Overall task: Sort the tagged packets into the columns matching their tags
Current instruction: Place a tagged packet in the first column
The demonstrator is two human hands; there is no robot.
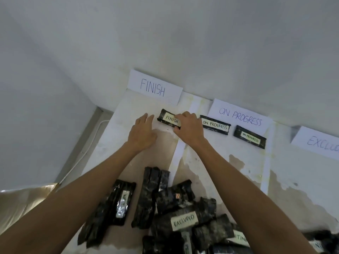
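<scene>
A black packet tagged FINISH (167,118) lies in the left column under the white FINISH card (155,88). My right hand (189,126) grips the packet's right end, fingers curled over it. My left hand (142,132) hovers flat just left of the packet, fingers straight, holding nothing. Two black packets tagged ON PROGRESS (215,125) (249,136) lie in the middle column below the ON PROGRESS card (240,116). An EXCLUDED card (321,143) marks the right column. A pile of black tagged packets (176,215) sits near me, one reading EXCLUDED (184,220).
White paper strips (178,153) (266,171) separate the columns on the worn tabletop. Grey walls rise behind and to the left. A white cable (91,142) runs along the floor at the left. More packets (319,239) lie at the lower right.
</scene>
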